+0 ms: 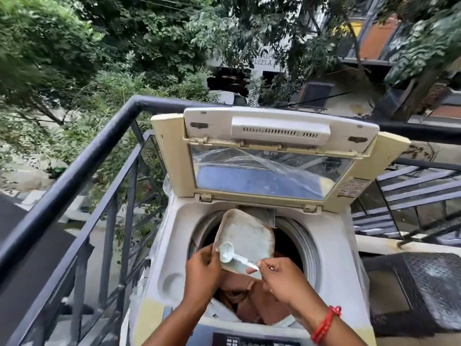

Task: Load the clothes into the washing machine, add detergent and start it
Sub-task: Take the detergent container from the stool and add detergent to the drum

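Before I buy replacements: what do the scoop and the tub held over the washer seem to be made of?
The scoop looks like moulded plastic: pale, smooth, slightly glossy, one piece with its handle. The tub also seems plastic, thin-walled with rounded corners, matte and dulled by whitish powder residue and brownish staining at the rim. Neither can be confirmed by sight alone.

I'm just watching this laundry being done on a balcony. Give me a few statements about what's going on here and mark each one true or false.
1. The washing machine's lid is closed. False: it stands open.
2. The left hand holds a tray over the drum. True.
3. The right hand is empty. False: it pinches the handle of a pale scoop.
4. Brownish clothes already lie in the drum. True.
5. A red thread circles the right wrist. True.
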Tool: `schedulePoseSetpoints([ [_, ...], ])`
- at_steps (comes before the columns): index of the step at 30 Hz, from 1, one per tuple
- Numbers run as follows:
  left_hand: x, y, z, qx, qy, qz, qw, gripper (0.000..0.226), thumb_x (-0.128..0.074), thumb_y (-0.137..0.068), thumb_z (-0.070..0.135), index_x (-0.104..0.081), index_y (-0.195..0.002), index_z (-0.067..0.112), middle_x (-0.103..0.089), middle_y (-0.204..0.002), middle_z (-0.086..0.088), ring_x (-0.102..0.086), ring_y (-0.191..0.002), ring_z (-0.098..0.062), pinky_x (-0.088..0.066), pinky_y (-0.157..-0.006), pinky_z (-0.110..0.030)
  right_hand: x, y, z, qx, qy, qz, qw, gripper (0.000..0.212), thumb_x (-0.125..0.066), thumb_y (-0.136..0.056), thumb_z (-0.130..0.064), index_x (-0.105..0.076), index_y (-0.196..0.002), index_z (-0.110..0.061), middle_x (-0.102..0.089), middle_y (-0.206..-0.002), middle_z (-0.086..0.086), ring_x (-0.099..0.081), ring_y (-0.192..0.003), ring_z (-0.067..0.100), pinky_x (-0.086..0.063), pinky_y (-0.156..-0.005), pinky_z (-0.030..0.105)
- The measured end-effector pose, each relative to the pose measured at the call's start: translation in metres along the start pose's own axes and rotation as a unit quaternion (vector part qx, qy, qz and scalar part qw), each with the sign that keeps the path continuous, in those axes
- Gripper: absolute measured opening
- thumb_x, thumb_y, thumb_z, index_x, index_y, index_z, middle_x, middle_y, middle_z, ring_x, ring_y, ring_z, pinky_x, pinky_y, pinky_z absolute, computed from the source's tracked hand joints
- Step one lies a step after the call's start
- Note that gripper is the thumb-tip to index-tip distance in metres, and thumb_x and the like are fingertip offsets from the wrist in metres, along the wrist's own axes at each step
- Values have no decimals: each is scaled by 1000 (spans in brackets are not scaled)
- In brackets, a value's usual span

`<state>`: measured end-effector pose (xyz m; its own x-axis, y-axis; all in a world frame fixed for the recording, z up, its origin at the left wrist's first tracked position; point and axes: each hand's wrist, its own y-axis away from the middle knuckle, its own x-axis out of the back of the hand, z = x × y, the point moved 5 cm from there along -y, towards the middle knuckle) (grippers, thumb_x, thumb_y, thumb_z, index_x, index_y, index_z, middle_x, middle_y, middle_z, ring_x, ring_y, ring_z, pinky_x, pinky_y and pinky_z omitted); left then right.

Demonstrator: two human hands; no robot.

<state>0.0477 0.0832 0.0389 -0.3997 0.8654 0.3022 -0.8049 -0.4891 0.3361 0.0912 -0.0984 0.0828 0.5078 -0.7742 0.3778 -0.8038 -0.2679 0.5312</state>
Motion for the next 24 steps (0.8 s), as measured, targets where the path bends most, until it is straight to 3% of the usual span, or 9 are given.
schedulePoseSetpoints([
  [3, 1, -6, -15, 38, 31, -15, 999, 25, -52, -94, 35, -73, -84, 25, -75, -77, -1, -73, -81, -24, -58, -76, -53, -8, -9, 13, -85, -199, -54, 975, 33, -45, -100, -17, -74, -87, -8, -31, -49, -7, -26, -38, 5, -22, -40, 18],
  [6, 6, -11, -28, 85, 76, -8, 993, 28, -52, -99, 26, -73, -84, 15, -75, -81, -13, -72, -84, -35, -58, -78, -53, -5, -18, 18, -112, -274, -78, 952, 31, -42, -100, -14, -69, -96, 1, -38, -53, -4, -27, -35, 1, -19, -36, 13],
  [9, 19, -19, -38, 117, 120, 10, 986, 27, -50, -100, 18, -71, -91, 3, -74, -87, -19, -73, -84, -33, -61, -66, -35, 8, -36, 20, -116, -338, -64, 932, 29, -42, -100, -12, -66, -93, 3, -37, -48, -5, -24, -34, 0, -15, -33, 11],
  [13, 34, -26, -46, 140, 161, 29, 977, 23, -47, -101, 11, -68, -95, 2, -75, -78, -5, -72, -68, -14, -56, -55, -20, 30, -69, 28, -97, -354, 10, 930, 30, -38, -101, -12, -63, -98, 5, -27, -46, -8, -23, -33, 0, -13, -33, 11],
  [15, 39, -29, -53, 152, 170, 33, 973, 23, -48, -101, 10, -68, -98, 1, -76, -79, -6, -73, -70, -16, -57, -55, -21, 39, -87, 35, -73, -296, 66, 950, 31, -37, -102, -13, -64, -100, 2, -26, -42, -9, -22, -32, 1, -15, -33, 12],
  [18, 43, -34, -65, 173, 184, 35, 967, 21, -50, -100, 12, -68, -104, 2, -76, -92, -14, -72, -84, -26, -59, -61, -26, 52, -110, 39, 24, -44, 164, 985, 32, -42, -100, -17, -72, -89, -13, -33, -34, -9, -30, -35, 4, -21, -41, 22],
  [21, 43, -34, -64, 175, 176, 33, 968, 21, -50, -100, 12, -70, -98, 7, -77, -88, -10, -72, -84, -26, -59, -62, -26, 53, -121, 35, 159, 189, 246, 937, 27, -52, -92, -13, -69, -71, -12, -53, -47, 2, -52, -46, 26, -23, -50, 27],
  [24, 40, -33, -60, 172, 162, 22, 971, 23, -48, -101, 11, -70, -98, 7, -77, -86, -8, -73, -82, -23, -60, -66, -28, 40, -129, 35, 197, 262, 232, 916, 13, -61, -87, -4, -72, -93, -9, -61, -69, 16, -62, -59, 35, -46, -53, 35],
])
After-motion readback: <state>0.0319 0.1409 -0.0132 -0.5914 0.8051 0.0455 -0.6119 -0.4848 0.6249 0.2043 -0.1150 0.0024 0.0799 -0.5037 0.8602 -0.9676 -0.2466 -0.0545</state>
